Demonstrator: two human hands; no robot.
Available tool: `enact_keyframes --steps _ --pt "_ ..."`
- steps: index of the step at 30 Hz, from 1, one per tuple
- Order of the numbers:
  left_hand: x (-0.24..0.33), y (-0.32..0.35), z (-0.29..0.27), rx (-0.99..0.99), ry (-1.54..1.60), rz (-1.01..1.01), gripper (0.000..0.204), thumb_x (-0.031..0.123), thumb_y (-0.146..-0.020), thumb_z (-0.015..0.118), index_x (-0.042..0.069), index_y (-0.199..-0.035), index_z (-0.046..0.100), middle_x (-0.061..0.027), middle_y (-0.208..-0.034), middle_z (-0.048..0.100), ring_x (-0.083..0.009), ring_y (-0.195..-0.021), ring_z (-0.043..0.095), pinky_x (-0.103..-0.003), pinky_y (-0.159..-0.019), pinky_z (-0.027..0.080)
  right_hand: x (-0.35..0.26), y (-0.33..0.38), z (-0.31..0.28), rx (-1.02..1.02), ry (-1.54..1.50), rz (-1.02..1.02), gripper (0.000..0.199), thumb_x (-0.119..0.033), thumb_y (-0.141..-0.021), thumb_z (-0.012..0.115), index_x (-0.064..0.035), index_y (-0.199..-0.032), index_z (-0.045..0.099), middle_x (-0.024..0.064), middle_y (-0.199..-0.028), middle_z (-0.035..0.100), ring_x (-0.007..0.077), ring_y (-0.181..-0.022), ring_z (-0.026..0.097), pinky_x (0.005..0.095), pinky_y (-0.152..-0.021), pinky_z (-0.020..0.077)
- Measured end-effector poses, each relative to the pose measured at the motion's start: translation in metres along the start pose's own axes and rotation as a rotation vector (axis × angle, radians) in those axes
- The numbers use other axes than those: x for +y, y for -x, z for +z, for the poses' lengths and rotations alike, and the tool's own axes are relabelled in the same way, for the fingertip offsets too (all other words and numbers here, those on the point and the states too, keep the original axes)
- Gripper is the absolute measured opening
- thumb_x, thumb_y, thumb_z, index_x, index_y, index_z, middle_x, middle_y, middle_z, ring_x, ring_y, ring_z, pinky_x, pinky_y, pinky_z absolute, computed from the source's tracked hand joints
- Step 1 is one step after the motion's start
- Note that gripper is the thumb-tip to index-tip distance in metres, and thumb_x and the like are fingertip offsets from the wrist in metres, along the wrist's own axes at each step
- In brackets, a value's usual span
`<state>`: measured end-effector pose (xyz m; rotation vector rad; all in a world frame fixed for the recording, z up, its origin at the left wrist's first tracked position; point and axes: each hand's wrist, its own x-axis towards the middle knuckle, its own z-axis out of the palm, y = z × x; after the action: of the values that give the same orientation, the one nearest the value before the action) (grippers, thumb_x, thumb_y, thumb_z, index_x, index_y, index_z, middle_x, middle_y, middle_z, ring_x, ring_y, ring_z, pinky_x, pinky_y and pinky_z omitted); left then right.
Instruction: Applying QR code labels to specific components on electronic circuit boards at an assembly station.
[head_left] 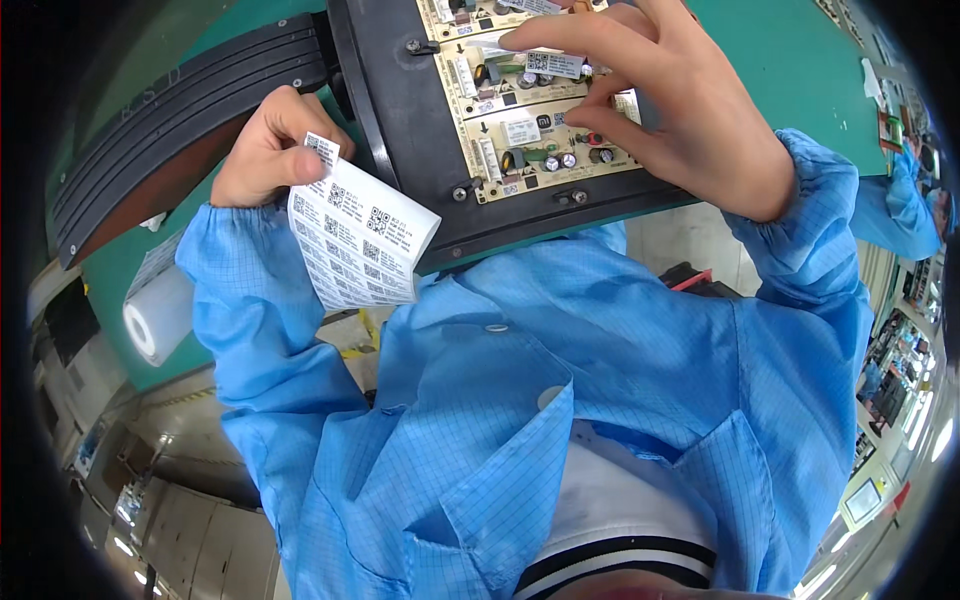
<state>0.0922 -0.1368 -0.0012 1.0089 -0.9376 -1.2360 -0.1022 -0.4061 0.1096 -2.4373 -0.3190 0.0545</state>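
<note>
The left hand (262, 150) pinches a white sheet of small printed code labels (355, 245) beside the black tray (400, 110); the right hand (655, 95) presses one label (553, 63) onto the beige circuit board (530, 120), fingers closed on it; the lower board already bears one; many labels remain.

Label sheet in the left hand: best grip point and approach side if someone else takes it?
Probably the free lower edge of the label sheet, coming from below and to the right. The left hand pinches its top corner, so the sheet hangs bent toward the blue coat with that end unobstructed. A flat pinch on the margin seems safest, sparing the printed stickers. The right hand is busy at the circuit boards.
</note>
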Motion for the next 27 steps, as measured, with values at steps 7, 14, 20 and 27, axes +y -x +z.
enact_keyframes --steps 7,14,20,27 --pt "-0.001 0.000 0.005 0.018 0.038 0.003 0.050 0.036 -0.084 0.077 -0.004 -0.058 0.060 -0.0039 -0.049 0.043 -0.0103 -0.044 0.034 -0.031 -0.044 0.022 -0.008 -0.006 0.009 0.039 0.225 0.018 0.067 0.006 -0.071 0.076 -0.0050 -0.132 0.048 0.0181 -0.119 0.038 0.0277 -0.095 0.059 0.0327 -0.081 0.0556" --pt "0.002 -0.001 -0.002 0.028 0.043 -0.045 0.042 0.032 -0.082 0.079 -0.007 -0.072 0.070 -0.0086 -0.059 0.062 -0.0093 -0.052 0.053 -0.027 -0.047 0.037 0.039 -0.023 -0.004 0.376 0.547 -0.446 0.086 -0.014 -0.070 0.086 -0.0052 -0.141 0.038 0.0184 -0.121 0.041 0.0313 -0.092 0.059 0.0350 -0.077 0.0544" --pt "0.005 0.002 -0.005 0.013 0.028 -0.088 0.038 0.029 -0.082 0.079 -0.008 -0.086 0.074 -0.0123 -0.071 0.071 -0.0103 -0.060 0.062 -0.024 -0.054 0.046 0.013 -0.037 -0.016 0.067 0.243 -0.010 0.073 -0.002 -0.077 0.074 -0.0071 -0.140 0.039 0.0173 -0.114 0.048 0.0308 -0.088 0.058 0.0364 -0.076 0.0529" --pt "0.006 -0.001 -0.009 -0.068 0.019 -0.143 0.033 0.024 -0.083 0.078 -0.009 -0.088 0.074 -0.0116 -0.072 0.071 -0.0096 -0.061 0.063 -0.024 -0.056 0.048 0.007 -0.047 -0.016 0.001 0.159 0.154 0.069 -0.002 -0.076 0.075 -0.0060 -0.136 0.042 0.0156 -0.110 0.051 0.0310 -0.092 0.058 0.0365 -0.080 0.0508"
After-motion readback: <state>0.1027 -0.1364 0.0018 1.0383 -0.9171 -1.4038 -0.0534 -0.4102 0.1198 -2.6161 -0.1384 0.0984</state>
